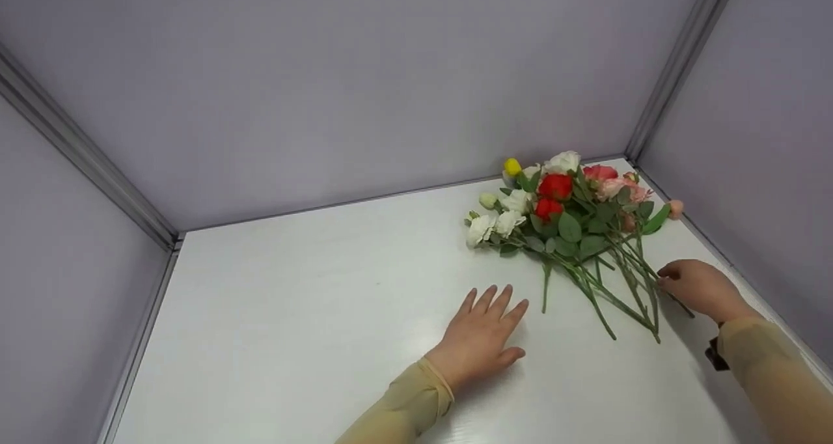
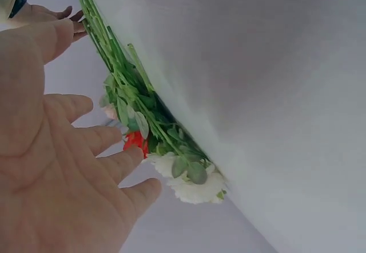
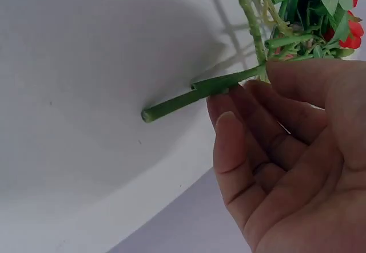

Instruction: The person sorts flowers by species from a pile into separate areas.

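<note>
Over the white table, my left hand (image 1: 478, 340) is held with its fingers spread and nothing in them. Whether its palm touches the tabletop I cannot tell. At the right, my right hand (image 1: 706, 291) pinches a green flower stem (image 3: 171, 107) near its cut end, between thumb and fingers. That stem runs up into a loose pile of flowers. White flowers (image 1: 481, 229), red flowers (image 1: 556, 187), pink flowers (image 1: 612, 189) and a yellow bud (image 1: 512, 167) lie there among green leaves (image 1: 569, 227). Which bloom belongs to the pinched stem is hidden.
Other stems (image 1: 628, 310) fan out from the pile toward the table's front. The white table (image 1: 280, 327) is bordered by a grey back wall (image 1: 338, 92), a left panel (image 1: 58, 268) and a right panel (image 1: 761, 138). The flowers lie near the back right corner.
</note>
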`<state>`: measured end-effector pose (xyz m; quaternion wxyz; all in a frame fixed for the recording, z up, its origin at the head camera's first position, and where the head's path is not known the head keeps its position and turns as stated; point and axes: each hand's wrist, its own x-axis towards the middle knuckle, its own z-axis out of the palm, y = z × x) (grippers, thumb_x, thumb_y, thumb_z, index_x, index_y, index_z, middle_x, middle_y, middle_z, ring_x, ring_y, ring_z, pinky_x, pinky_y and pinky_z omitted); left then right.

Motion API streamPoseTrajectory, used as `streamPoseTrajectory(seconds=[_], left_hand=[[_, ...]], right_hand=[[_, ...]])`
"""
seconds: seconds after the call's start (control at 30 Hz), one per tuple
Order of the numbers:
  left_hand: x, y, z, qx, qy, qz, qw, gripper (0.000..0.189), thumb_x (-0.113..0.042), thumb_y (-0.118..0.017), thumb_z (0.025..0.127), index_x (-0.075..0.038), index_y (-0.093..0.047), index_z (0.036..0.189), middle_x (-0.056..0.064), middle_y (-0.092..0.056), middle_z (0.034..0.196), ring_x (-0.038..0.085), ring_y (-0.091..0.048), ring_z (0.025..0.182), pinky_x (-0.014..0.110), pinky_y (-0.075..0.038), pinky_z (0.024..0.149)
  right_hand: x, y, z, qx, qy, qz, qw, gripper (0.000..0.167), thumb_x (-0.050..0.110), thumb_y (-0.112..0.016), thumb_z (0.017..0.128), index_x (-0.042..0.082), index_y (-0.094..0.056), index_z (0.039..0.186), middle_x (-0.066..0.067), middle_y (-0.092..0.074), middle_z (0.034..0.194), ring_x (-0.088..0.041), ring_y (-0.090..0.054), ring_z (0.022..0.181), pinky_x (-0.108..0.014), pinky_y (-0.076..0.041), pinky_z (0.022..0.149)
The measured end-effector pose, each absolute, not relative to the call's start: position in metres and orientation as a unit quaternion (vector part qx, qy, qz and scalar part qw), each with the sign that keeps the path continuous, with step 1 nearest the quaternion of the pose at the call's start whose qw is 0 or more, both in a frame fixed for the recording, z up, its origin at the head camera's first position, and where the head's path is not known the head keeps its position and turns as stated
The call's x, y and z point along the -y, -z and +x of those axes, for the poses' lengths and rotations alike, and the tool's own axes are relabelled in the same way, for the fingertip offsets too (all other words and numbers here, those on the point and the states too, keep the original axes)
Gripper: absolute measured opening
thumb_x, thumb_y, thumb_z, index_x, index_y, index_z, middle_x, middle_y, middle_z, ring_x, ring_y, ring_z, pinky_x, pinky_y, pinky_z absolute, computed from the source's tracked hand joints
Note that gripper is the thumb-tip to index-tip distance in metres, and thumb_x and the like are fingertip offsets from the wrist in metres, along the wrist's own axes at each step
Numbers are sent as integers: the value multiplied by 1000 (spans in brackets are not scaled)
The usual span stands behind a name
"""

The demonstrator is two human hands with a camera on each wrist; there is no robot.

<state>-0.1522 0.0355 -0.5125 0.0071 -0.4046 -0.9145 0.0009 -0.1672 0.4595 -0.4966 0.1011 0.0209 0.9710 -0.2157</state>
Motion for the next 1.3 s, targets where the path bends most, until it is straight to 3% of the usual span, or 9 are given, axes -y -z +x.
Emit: streamPoseTrajectory(seconds=[0.1, 0.17, 0.27, 0.43, 0.53, 0.77, 0.93, 1.1, 1.3], left_hand=[[-45, 509, -150, 911, 5, -412, 11, 75, -63, -50, 101, -28, -28, 163, 5, -23, 168, 27, -25, 153, 49, -23, 123], [-49, 508, -148, 909, 12, -416, 11, 75, -63, -50, 101, -28, -28, 163, 5, -24, 168, 27, -25, 153, 48, -23, 123], [-51, 508, -146, 906, 18, -423, 12, 75, -63, -50, 101, -28, -27, 163, 5, -24, 168, 27, -26, 152, 48, -24, 122], [-47, 512, -145, 905, 24, -425, 8, 74, -62, -51, 101, -27, -29, 163, 6, -25, 168, 27, -26, 152, 49, -24, 122], [-44, 513, -145, 906, 29, -421, 1, 74, -62, -50, 102, -26, -29, 163, 6, -24, 168, 27, -26, 152, 49, -24, 122], [-43, 514, -144, 903, 39, -427, -9, 73, -61, -48, 103, -25, -28, 163, 6, -23, 168, 27, -25, 153, 50, -24, 122], [-42, 515, -143, 904, 43, -426, -14, 73, -61, -47, 103, -25, -28, 163, 6, -22, 169, 27, -24, 153, 50, -23, 123], [-43, 515, -143, 905, 42, -424, -18, 73, -61, -46, 103, -26, -27, 164, 6, -21, 169, 26, -23, 153, 49, -22, 123], [-44, 515, -142, 903, 41, -428, -19, 72, -61, -46, 103, -26, -28, 164, 6, -21, 169, 26, -23, 153, 50, -22, 123]], right_hand=[[-458, 503, -168, -970, 221, 28, 100, 39, 14, -53, 100, -14, -63, 124, -39, -58, 125, -55, -57, 109, -61, -51, 83], [-457, 505, -168, -967, 232, 36, 102, 38, 13, -52, 99, -14, -64, 123, -37, -60, 122, -49, -62, 97, -56, -53, 76], [-457, 505, -167, -969, 230, 34, 82, 36, 14, -54, 101, -13, -66, 121, -34, -63, 119, -44, -64, 91, -52, -53, 72], [-456, 503, -160, -975, 217, 35, 23, 35, 16, -56, 103, -10, -68, 123, -34, -63, 124, -56, -58, 109, -65, -49, 85], [-455, 502, -157, -974, 221, 40, -16, 34, 16, -56, 103, -8, -70, 122, -32, -65, 122, -56, -59, 109, -65, -50, 83], [-454, 502, -151, -969, 232, 48, -77, 27, 16, -62, 101, -5, -75, 115, -28, -70, 111, -47, -65, 96, -56, -52, 70], [-454, 503, -151, -963, 243, 59, -96, 26, 17, -62, 101, -3, -75, 111, -24, -69, 105, -36, -65, 85, -41, -49, 60], [-454, 505, -152, -963, 248, 65, -81, 25, 17, -63, 100, -4, -72, 109, -21, -68, 101, -30, -63, 78, -36, -46, 57], [-454, 512, -157, -962, 264, 68, -4, 42, 26, -50, 107, -9, -63, 126, -25, -66, 110, -30, -61, 84, -43, -49, 68]])
